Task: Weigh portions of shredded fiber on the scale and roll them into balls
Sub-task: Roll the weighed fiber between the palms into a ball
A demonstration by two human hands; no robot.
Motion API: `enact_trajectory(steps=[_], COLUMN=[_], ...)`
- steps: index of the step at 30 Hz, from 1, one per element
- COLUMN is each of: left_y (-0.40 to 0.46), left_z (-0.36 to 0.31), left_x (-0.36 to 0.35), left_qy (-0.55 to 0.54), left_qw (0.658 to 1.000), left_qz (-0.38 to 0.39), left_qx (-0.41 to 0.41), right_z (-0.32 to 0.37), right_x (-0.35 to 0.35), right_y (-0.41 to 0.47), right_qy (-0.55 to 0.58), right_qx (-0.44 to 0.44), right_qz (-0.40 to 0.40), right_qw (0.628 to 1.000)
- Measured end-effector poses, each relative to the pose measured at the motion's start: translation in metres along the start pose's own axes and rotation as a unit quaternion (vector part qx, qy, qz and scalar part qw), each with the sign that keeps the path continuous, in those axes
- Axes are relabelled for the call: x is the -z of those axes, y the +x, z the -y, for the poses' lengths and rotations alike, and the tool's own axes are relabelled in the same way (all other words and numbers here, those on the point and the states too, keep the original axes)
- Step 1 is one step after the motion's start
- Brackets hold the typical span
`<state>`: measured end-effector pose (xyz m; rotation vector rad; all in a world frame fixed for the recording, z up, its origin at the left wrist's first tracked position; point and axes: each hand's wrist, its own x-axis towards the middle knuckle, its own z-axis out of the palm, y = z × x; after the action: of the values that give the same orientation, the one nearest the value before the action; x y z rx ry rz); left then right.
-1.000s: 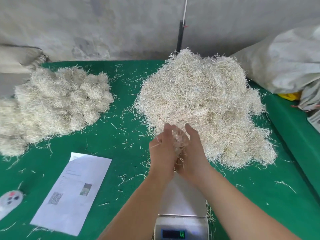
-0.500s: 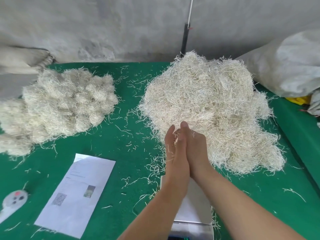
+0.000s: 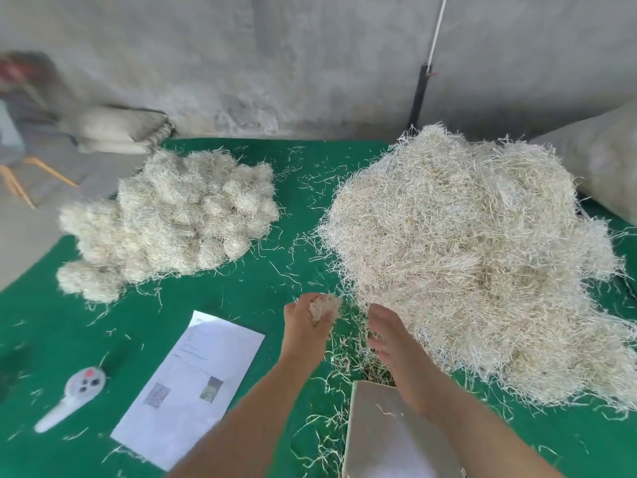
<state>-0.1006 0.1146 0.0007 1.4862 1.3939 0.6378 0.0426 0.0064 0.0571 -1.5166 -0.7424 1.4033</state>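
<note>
A big loose heap of pale shredded fiber (image 3: 475, 257) fills the right half of the green table. A pile of several rolled fiber balls (image 3: 179, 219) lies at the left. My left hand (image 3: 305, 327) holds a small fiber ball (image 3: 324, 308) in its curled fingers, just left of the heap's near edge. My right hand (image 3: 387, 334) hangs apart from it beside the heap, fingers relaxed and holding nothing. The scale's steel pan (image 3: 389, 436) sits at the bottom under my right forearm; its display is out of frame.
A printed sheet with a QR code (image 3: 193, 384) lies left of my left arm. A white handheld device with a red button (image 3: 77, 391) rests further left. Loose strands litter the green cloth (image 3: 275, 188). Grey sacks stand at the right edge (image 3: 599, 167) and back left (image 3: 120, 132).
My palms, pressed together rolling the fiber, have separated. The left hand moved left carrying the rolled ball, and the right hand came away with nothing in it. The camera tilted left and up.
</note>
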Motion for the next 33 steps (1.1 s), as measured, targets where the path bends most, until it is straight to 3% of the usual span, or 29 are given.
enact_trajectory(steps=[3, 5, 7, 11, 14, 16, 19, 22, 24, 28, 30, 33], left_y=[0.062, 0.101, 0.132, 0.163, 0.164, 0.157, 0.116, 0.053, 0.019, -0.011, -0.015, -0.016], left_z=[-0.008, -0.025, -0.042, -0.056, -0.044, -0.024, 0.014, 0.048, 0.060, 0.052, 0.044, 0.037], left_x=[0.056, 0.100, 0.144, 0.188, 0.165, 0.130, 0.054, -0.023, -0.066, -0.112, -0.122, -0.128], left_qy=[0.134, 0.250, 0.359, 0.502, 0.530, 0.515, 0.368, 0.244, 0.217, 0.173, 0.163, 0.143], left_qw=[0.989, 0.960, 0.923, 0.854, 0.841, 0.855, 0.927, 0.958, 0.955, 0.955, 0.955, 0.959], left_qz=[-0.062, -0.114, -0.141, -0.086, -0.078, -0.054, 0.032, 0.132, 0.186, 0.222, 0.227, 0.222], left_qx=[-0.024, -0.052, -0.024, 0.107, 0.076, 0.020, -0.059, -0.075, -0.082, -0.097, -0.100, -0.099], right_z=[-0.003, -0.003, -0.010, -0.029, -0.043, -0.054, -0.066, -0.076, -0.082, -0.091, -0.099, -0.101], right_x=[0.005, 0.001, 0.002, 0.011, 0.022, 0.033, 0.055, 0.084, 0.106, 0.137, 0.144, 0.145], right_y=[0.002, 0.002, 0.000, 0.010, 0.025, 0.033, 0.041, 0.048, 0.053, 0.064, 0.066, 0.069], right_qy=[-0.021, -0.091, -0.114, -0.113, -0.136, -0.166, -0.173, -0.245, -0.366, -0.594, -0.647, -0.658], right_qx=[-0.028, -0.025, -0.006, -0.033, -0.055, -0.041, 0.024, 0.114, 0.120, -0.053, -0.088, -0.076], right_qz=[0.020, 0.064, 0.067, 0.042, 0.002, -0.035, -0.199, -0.340, -0.336, -0.204, -0.207, -0.219], right_qw=[0.999, 0.993, 0.991, 0.992, 0.989, 0.985, 0.964, 0.901, 0.859, 0.776, 0.729, 0.716])
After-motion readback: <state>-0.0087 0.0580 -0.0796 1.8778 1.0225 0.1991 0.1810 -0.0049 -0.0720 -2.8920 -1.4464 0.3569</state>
